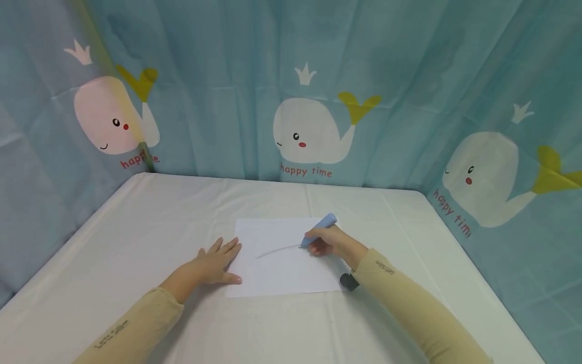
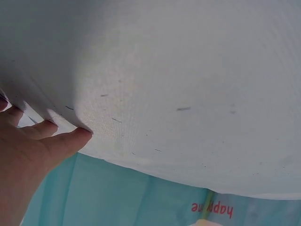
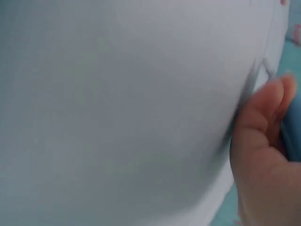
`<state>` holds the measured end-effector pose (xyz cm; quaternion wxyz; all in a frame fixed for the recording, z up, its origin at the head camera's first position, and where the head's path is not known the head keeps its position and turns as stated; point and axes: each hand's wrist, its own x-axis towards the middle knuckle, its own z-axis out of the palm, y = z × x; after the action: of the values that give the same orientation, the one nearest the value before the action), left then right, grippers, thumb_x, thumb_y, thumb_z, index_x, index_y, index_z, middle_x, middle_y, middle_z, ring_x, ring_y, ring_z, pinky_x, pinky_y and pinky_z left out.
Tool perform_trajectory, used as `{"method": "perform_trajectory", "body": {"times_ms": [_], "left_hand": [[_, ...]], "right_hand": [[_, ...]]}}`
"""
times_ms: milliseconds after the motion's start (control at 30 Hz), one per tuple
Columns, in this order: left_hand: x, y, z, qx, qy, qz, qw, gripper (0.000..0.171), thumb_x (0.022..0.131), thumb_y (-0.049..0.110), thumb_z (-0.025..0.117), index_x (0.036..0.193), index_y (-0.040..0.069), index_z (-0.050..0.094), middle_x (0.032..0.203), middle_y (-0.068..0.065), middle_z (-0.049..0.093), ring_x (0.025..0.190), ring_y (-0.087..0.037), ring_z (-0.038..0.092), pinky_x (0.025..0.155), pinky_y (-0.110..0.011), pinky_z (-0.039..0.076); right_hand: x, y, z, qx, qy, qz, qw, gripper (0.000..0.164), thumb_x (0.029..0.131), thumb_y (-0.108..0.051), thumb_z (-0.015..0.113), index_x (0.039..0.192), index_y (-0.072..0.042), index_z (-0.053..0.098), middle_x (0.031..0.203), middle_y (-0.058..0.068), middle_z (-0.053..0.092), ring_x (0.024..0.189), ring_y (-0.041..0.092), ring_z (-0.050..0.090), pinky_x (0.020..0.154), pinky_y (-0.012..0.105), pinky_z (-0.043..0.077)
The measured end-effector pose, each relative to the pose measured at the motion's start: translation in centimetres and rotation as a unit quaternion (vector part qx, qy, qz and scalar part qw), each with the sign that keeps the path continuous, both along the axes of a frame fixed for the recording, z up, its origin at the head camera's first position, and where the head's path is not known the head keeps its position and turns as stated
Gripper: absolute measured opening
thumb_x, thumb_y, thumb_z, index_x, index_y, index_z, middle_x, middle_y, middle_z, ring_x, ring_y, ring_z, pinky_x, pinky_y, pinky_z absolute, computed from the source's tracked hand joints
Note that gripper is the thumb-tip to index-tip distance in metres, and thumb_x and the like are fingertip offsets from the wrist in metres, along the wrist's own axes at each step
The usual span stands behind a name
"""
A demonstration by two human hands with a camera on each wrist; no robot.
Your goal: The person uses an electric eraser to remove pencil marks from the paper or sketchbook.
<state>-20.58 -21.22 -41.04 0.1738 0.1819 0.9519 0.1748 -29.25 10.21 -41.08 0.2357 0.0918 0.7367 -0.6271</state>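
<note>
A white sheet of paper (image 1: 282,275) lies on the table, with one thin grey line (image 1: 277,249) slanting across it. My right hand (image 1: 328,239) pinches a light blue marker (image 1: 326,221), tip down at the line's right end. In the right wrist view, the thumb and fingers of that hand (image 3: 263,136) close on the blue barrel (image 3: 294,125). My left hand (image 1: 213,263) rests with spread, straight fingers on the paper's left edge. The left wrist view has the left hand (image 2: 28,150) at its lower left, fingertips on the white surface.
A small black object (image 1: 349,281) sits by the paper's right edge, partly behind the right sleeve (image 1: 404,298). White cloth covers the table (image 1: 182,212). Blue curtains (image 1: 218,101) with whale prints hang along the back and both sides.
</note>
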Motion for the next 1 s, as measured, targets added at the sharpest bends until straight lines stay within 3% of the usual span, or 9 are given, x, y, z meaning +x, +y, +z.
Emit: {"method": "perform_trajectory", "body": {"times_ms": [167,433,667,1000], "left_hand": [[-0.07,0.00,-0.10,-0.001,-0.002,0.000,1.0000,0.096,0.083,0.050,0.070,0.150,-0.004,0.026,0.159,-0.022,0.015,0.141,-0.054,0.003,0.098,-0.080,0.007],[-0.06,0.02,-0.31,-0.001,0.001,0.000,1.0000,0.097,0.082,0.051,0.071,0.150,-0.004,0.027,0.158,-0.022,0.016,0.141,-0.054,0.004,0.098,-0.080,0.007],[-0.05,-0.09,0.07,-0.007,0.003,0.003,1.0000,0.096,0.083,0.050,0.071,0.150,-0.004,0.027,0.158,-0.021,0.016,0.141,-0.054,0.004,0.098,-0.080,0.007],[-0.24,0.14,-0.21,0.001,0.004,-0.001,1.0000,0.097,0.082,0.050,0.071,0.150,-0.003,0.028,0.158,-0.021,0.016,0.141,-0.054,0.004,0.097,-0.081,0.007]], "right_hand": [[-0.02,-0.25,-0.16,-0.025,0.006,-0.022,0.999,0.019,0.087,-0.005,0.062,0.102,0.007,0.059,0.067,0.010,0.060,0.053,0.015,0.056,0.053,0.024,0.050],[-0.18,-0.65,0.01,-0.019,0.015,-0.062,0.998,0.019,0.086,-0.005,0.062,0.100,0.006,0.058,0.066,0.010,0.060,0.052,0.013,0.056,0.052,0.024,0.049],[-0.11,-0.48,-0.16,-0.011,0.009,-0.025,1.000,0.024,0.087,-0.006,0.063,0.106,0.008,0.059,0.066,0.009,0.060,0.052,0.013,0.057,0.052,0.022,0.050],[-0.28,-0.16,-0.13,-0.007,0.000,-0.014,1.000,0.024,0.089,-0.009,0.064,0.106,0.008,0.059,0.066,0.008,0.060,0.053,0.012,0.057,0.054,0.022,0.050]]}}
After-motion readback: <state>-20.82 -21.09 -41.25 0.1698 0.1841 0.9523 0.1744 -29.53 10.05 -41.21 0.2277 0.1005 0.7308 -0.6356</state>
